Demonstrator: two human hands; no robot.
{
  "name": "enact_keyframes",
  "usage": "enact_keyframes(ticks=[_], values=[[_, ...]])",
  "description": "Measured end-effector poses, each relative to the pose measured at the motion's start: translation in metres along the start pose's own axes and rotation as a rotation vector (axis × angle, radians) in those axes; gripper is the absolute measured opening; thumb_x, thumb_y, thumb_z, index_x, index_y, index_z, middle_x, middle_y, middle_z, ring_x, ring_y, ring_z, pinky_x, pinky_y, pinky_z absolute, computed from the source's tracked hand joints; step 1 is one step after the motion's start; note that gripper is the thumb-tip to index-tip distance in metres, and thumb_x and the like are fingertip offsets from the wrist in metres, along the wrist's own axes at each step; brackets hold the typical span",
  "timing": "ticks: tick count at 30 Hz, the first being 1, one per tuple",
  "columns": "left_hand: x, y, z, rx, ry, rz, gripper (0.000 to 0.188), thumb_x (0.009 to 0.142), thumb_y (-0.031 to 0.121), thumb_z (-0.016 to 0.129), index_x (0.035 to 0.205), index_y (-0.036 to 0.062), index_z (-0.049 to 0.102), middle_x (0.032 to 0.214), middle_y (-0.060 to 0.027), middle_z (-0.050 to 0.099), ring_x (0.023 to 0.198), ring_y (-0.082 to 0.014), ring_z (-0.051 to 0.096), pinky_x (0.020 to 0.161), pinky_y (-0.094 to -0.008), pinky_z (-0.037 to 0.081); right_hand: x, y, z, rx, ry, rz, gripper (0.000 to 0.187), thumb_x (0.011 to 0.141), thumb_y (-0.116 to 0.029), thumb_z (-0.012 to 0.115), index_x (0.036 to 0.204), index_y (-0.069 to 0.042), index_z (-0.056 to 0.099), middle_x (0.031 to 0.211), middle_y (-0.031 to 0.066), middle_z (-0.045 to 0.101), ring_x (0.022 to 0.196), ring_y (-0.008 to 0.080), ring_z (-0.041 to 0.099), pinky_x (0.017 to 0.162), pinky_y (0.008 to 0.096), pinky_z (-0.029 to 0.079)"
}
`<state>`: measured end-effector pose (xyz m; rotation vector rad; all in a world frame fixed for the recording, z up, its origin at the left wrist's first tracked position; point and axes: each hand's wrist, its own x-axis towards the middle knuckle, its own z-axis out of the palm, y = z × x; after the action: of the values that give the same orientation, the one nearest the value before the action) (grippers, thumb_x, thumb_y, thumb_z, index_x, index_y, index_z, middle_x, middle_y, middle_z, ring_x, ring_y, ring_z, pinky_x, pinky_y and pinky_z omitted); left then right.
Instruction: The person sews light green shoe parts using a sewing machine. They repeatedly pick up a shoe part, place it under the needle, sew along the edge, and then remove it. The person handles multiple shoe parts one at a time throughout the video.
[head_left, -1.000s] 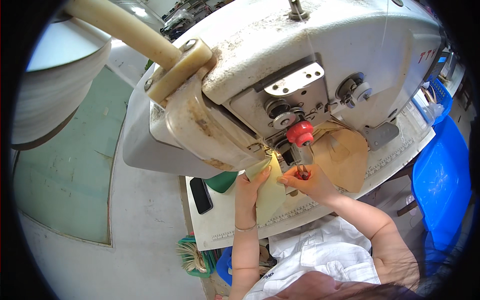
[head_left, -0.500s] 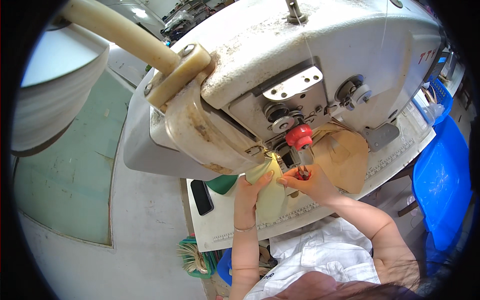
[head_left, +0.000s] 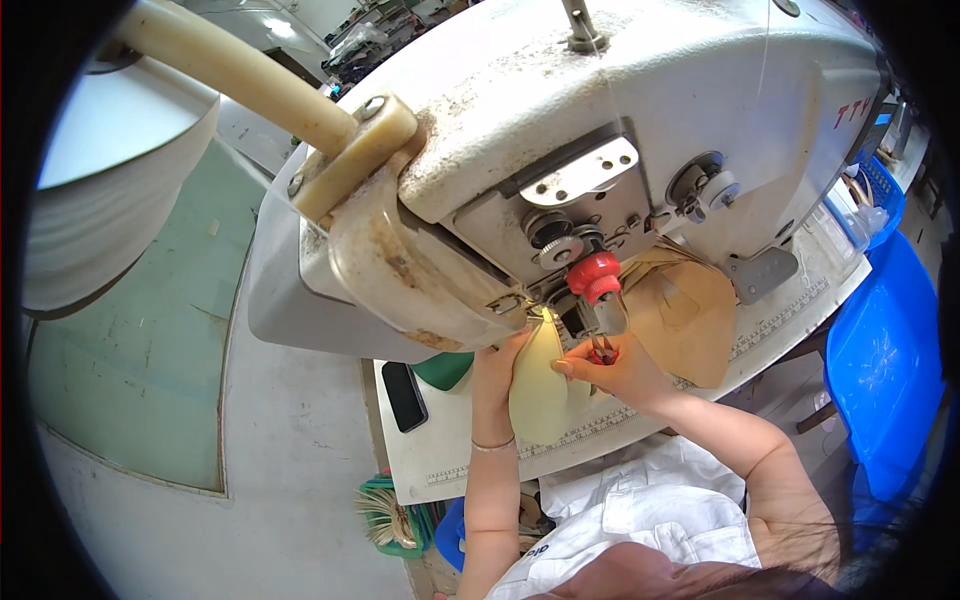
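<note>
A pale yellow leaf-shaped piece of material [head_left: 538, 395] hangs down from the lit needle area of a white sewing machine [head_left: 450, 130]. My left hand [head_left: 495, 368] is at its left edge, close under the machine head. The fingers of that hand are mostly hidden by the piece and the machine. My right hand [head_left: 630, 375] is closed, its thumb and fingertip pinched at the right edge of the piece. Small red-handled thread snips [head_left: 604, 352] sit in the same hand, with their points upward. Just above is a red knob [head_left: 595, 276] on the machine.
A black phone [head_left: 404, 396] and a dark green piece [head_left: 443, 370] lie left of my hands. Tan pattern-like sheets [head_left: 685, 320] lie to the right. A large white thread cone [head_left: 115, 200] stands at far left. Blue plastic sheeting [head_left: 885, 370] hangs beyond the table's right edge.
My left hand has shifted up toward the needle area; its thumb no longer lies on the front of the piece. The piece has turned more upright. My right hand has moved slightly lower.
</note>
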<state>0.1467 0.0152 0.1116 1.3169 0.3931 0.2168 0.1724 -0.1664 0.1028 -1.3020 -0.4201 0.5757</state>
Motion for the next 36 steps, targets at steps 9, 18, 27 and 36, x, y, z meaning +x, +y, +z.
enact_keyframes(ticks=[9,18,27,36], values=[[-0.036,-0.001,-0.020,0.228,-0.258,-0.060,0.028,0.081,0.018,0.069,0.100,-0.0014,0.062,0.088,-0.0046,0.065,0.074,-0.0086,0.060,0.065,-0.0210,0.048,-0.006,0.029,-0.007,0.022,-0.128,-0.021,0.027,0.087,-0.028,0.063,0.094,-0.002,0.068,0.067,-0.0071,0.055,0.061,-0.0001,0.041,0.054,0.0184,0.034],[-0.025,0.003,-0.005,0.274,-0.209,0.031,0.024,0.083,0.017,0.066,0.099,-0.0009,0.064,0.085,-0.0027,0.065,0.071,-0.0068,0.059,0.062,-0.0203,0.047,-0.005,0.017,-0.014,-0.098,-0.090,-0.084,0.027,0.090,-0.027,0.059,0.095,-0.003,0.068,0.062,-0.0062,0.054,0.061,0.0000,0.041,0.052,0.0195,0.033],[-0.018,-0.002,-0.014,0.231,-0.240,-0.016,0.026,0.082,0.012,0.066,0.102,-0.0043,0.061,0.093,-0.0070,0.066,0.080,-0.0106,0.061,0.072,-0.0231,0.047,0.009,0.008,-0.024,-0.197,-0.114,-0.142,0.026,0.091,-0.027,0.057,0.095,-0.002,0.066,0.068,-0.0030,0.059,0.063,0.0012,0.045,0.055,0.0201,0.039],[-0.025,0.005,-0.002,0.221,-0.217,0.075,0.025,0.080,0.011,0.068,0.102,-0.0010,0.063,0.093,-0.0038,0.065,0.079,-0.0079,0.059,0.071,-0.0218,0.046,0.006,-0.006,-0.024,-0.149,-0.089,-0.117,0.026,0.087,-0.027,0.062,0.094,-0.002,0.067,0.072,-0.0009,0.062,0.064,0.0021,0.049,0.057,0.0200,0.040]])
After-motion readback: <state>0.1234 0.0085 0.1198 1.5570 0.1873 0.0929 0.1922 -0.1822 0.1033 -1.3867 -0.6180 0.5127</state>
